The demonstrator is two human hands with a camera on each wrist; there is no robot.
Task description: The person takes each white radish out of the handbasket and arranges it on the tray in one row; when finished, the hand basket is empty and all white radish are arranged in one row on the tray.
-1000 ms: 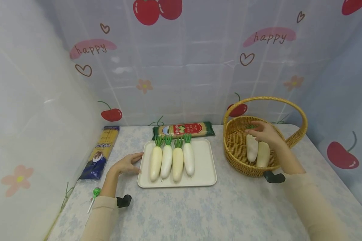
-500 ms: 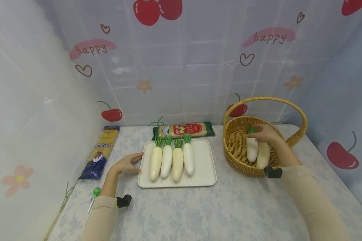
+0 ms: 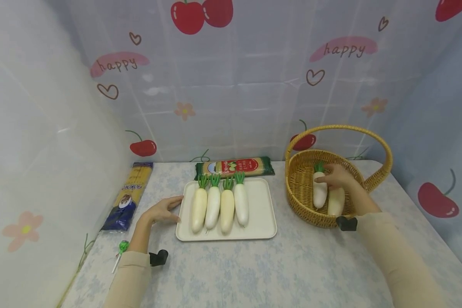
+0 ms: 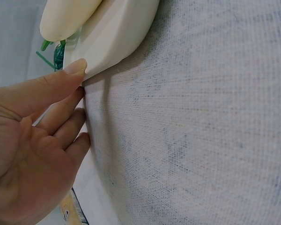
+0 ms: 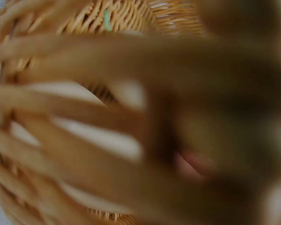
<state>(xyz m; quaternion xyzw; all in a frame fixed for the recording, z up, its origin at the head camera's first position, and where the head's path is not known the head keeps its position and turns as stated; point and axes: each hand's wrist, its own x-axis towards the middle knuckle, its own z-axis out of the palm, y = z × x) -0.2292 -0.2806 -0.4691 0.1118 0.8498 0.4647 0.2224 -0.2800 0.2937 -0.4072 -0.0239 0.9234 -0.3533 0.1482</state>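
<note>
My right hand (image 3: 340, 177) reaches into the wicker basket (image 3: 306, 209) and holds a white radish (image 3: 320, 194) near its green top. A second radish (image 3: 336, 203) lies beside it, partly under the hand. In the right wrist view, blurred basket weave (image 5: 61, 98) covers most of the hand. At the tray's left edge, my left hand (image 3: 161, 210) touches the white tray (image 3: 262, 214) with thumb and fingertips. The left wrist view has the thumb (image 4: 76, 66) at the rim, the other fingers fairly straight. Several radishes (image 3: 226, 209) lie side by side on the tray, green tops away from me.
Behind the tray lies a green-ended pasta packet (image 3: 235, 167). A yellow and blue packet (image 3: 127, 196) rests at the left, with a green lollipop (image 3: 121, 252) below it. The basket's tall handle (image 3: 339, 127) arches over the right forearm's side. A printed curtain (image 3: 231, 107) stands behind.
In the basket, my right hand has closed its fingers round the radish, which has shifted slightly to the left. My left hand has stayed at the tray's edge.
</note>
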